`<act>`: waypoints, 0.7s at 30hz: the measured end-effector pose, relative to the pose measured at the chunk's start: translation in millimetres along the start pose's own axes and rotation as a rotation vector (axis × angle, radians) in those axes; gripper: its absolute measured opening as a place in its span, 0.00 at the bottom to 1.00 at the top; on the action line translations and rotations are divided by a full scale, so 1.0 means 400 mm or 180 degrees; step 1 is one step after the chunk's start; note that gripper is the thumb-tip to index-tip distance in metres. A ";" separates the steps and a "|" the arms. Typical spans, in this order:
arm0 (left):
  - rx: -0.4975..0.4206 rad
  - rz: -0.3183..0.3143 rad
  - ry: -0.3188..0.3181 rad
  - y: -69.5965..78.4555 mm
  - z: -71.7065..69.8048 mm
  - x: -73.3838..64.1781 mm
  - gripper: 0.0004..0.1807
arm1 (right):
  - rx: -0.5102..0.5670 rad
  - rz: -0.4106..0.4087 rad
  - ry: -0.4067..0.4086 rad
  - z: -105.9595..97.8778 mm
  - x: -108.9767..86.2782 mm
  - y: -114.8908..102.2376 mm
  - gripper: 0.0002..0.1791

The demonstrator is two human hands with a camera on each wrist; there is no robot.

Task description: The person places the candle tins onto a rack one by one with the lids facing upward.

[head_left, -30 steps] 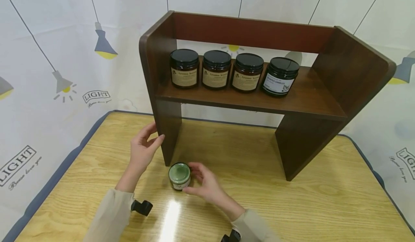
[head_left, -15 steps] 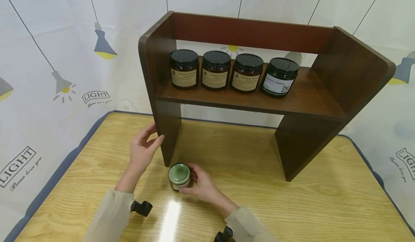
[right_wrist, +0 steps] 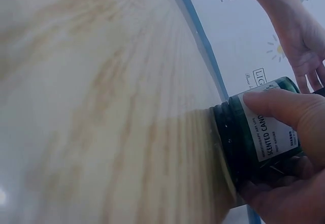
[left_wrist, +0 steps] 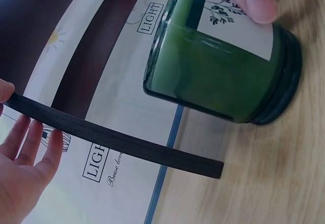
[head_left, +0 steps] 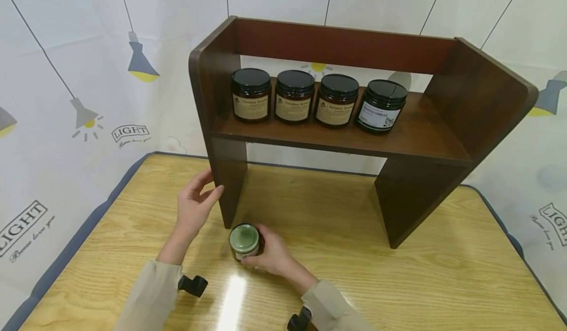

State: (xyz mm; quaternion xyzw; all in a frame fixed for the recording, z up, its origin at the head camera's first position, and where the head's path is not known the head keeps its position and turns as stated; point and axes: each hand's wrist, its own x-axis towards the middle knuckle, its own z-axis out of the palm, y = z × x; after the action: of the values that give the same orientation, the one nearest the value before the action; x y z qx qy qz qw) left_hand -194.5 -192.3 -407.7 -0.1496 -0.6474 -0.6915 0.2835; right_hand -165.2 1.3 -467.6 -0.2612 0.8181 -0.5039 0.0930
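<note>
A green glass candle jar (head_left: 244,238) stands upside down on the table, its dark lid at the wood and its base facing up. My right hand (head_left: 275,254) grips it from the right. In the right wrist view, the thumb presses on the white "Scented Candles" label (right_wrist: 269,132), and the other fingers curl round the far side, partly hidden. With thumb and fingers on either side, my left hand (head_left: 195,203) holds the front edge of the dark wooden shelf's left side panel (left_wrist: 127,142). The jar is just in front of that panel's foot.
On the wooden shelf (head_left: 434,129) several black-lidded jars stand in a row: brown ones with tan labels, such as the leftmost jar (head_left: 251,105), and a white-labelled jar (head_left: 376,115) at the right. A printed cloth (head_left: 88,163) hangs behind the wooden table (head_left: 443,291).
My right hand has moved slightly left and its fingers have closed further round the candle jar. The left hand stays on the side panel, and the jar has hardly moved.
</note>
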 end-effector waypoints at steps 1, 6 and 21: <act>0.0001 -0.0002 0.0001 0.000 0.000 0.000 0.21 | 0.0015 -0.0008 0.0010 0.001 0.000 0.001 0.40; -0.0013 -0.0001 0.0000 0.000 0.000 0.001 0.21 | 0.0066 -0.0023 0.0079 0.004 0.003 0.004 0.38; -0.0050 0.0026 -0.0021 0.000 -0.001 0.001 0.24 | 0.0166 -0.0014 0.0200 0.006 0.001 0.009 0.38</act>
State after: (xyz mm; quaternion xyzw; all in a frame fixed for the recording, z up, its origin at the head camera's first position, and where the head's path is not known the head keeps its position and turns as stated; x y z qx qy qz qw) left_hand -194.9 -192.9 -407.5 -0.1568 -0.6422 -0.6949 0.2830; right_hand -166.0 0.5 -471.9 -0.2446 0.8066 -0.5332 0.0729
